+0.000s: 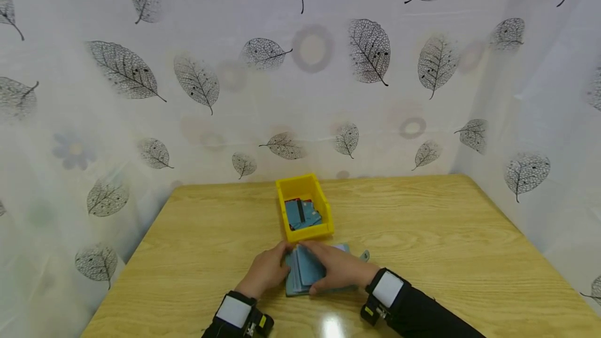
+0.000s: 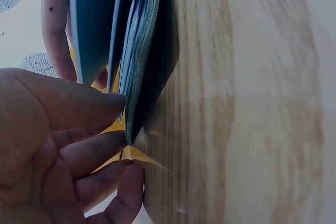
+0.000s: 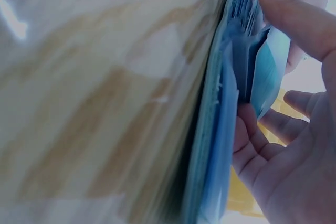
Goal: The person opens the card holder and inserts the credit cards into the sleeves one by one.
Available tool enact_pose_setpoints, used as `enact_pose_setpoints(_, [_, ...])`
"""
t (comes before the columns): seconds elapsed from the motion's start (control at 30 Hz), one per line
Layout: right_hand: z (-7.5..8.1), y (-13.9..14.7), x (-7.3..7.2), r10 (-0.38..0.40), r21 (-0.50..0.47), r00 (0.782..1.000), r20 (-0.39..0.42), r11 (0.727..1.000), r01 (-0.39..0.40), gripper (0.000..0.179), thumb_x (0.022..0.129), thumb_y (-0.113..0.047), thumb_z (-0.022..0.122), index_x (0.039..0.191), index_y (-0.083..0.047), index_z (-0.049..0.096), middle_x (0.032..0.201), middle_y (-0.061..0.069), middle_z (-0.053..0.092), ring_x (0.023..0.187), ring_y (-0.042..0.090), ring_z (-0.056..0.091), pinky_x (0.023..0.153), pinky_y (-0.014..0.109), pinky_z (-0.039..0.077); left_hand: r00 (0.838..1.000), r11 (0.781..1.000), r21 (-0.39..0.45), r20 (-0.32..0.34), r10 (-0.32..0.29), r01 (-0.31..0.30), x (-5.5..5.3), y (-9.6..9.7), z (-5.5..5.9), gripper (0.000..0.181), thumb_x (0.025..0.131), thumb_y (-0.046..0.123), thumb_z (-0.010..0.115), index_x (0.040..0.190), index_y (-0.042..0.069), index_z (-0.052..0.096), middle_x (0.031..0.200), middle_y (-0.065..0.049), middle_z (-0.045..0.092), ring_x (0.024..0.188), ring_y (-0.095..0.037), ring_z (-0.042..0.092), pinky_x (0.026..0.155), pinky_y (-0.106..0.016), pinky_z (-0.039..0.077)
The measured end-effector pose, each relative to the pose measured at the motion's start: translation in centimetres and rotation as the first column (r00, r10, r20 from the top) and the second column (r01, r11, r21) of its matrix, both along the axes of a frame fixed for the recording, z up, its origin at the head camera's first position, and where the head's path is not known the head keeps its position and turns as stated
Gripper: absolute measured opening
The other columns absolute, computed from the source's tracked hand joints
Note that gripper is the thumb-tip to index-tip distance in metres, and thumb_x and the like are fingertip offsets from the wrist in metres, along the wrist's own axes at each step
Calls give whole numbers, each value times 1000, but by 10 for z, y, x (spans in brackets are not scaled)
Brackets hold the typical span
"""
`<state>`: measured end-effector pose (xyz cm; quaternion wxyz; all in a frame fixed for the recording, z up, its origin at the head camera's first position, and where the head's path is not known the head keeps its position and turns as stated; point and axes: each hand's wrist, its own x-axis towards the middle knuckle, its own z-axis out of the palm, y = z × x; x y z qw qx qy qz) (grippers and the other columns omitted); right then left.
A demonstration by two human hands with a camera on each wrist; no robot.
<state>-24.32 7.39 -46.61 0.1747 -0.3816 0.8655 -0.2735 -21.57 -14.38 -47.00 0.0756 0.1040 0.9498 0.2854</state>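
Close in, a person's 2 bare hands work at a blue-green booklet (image 1: 308, 266) on a pale wooden table (image 1: 216, 223), just short of a yellow bin (image 1: 311, 232). From what I can see, the left hand (image 1: 268, 271) pinches the booklet's near-left edge between thumb and fingers. The right hand (image 1: 338, 266) is bent round the lifted leaves (image 3: 270, 69), thumb on 1 side, fingers on the other.

What might go wrong: the leaves look thin and stand fanned, so a loosened right thumb could let them flop shut. Too hard a pull could crease or tear 1 of them. If the left pinch slipped, the whole booklet could slide on the smooth tabletop, perhaps knocking the bin, which sits so near.

Counting: 1 booklet, with 1 snap tab (image 1: 364, 255) poking out beyond the right hand; 1 bin; 2 wrist cameras, 1 per arm; 1 dark band (image 1: 301, 211) lying across the blue cards (image 1: 296, 218) inside the bin. Those cards overlap, so I cannot give their number; nor can I for the leaves, which press together.
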Motion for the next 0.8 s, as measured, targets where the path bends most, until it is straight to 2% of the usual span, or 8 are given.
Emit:
enact_pose_setpoints(0.23, [0,-1,0,10,-8,1000,-2,1000,-10,98,76,-42,81,153,-16,26,152,8,35,132,22,41,104,40,39,1000,1000,-20,-26,-8,7,0,0,-1,37,87,10,69,122,6,57,117,-14,64,99,-28,62,84,-48,49])
enact_pose_setpoints(0.37, [-3,-6,-2,21,20,998,-62,1000,-20,99,74,-44,83,151,-13,30,152,7,37,134,22,41,106,40,37,999,1000,-15,-42,-23,23,1,-1,0,29,94,10,59,122,5,57,117,-15,65,100,-29,63,84,-48,49])
enact_pose_setpoints(0.47, [-4,-10,-3,34,50,994,-103,998,-29,101,72,-49,82,151,-13,31,152,8,37,135,24,40,107,41,36,999,1000,3,-23,-23,23,0,-1,0,28,100,18,52,124,6,58,120,-14,64,103,-29,62,86,-50,48])
enact_pose_setpoints(0.57, [1,-12,-3,57,60,996,-72,997,-53,101,74,-52,80,153,-16,28,154,7,33,136,24,39,107,42,36,1000,1000,2,-15,-24,24,0,-1,0,35,97,28,59,126,7,58,121,-14,64,104,-31,62,86,-50,48])
enact_pose_setpoints(0.67, [11,-11,-8,63,59,997,-44,996,-61,90,80,-52,75,151,-17,33,152,5,38,134,22,42,106,41,38,1000,1000,-10,-22,-18,18,1,1,1,43,91,31,68,125,7,58,120,-14,65,105,-32,62,87,-50,48])
enact_pose_setpoints(0.8, [28,-15,-18,-9,26,993,-120,1000,12,53,91,-41,66,133,-11,55,125,5,63,111,20,60,89,36,50,1000,1000,-18,-27,0,-1,2,2,1,45,87,30,73,122,7,60,118,-14,66,104,-33,63,87,-50,48])
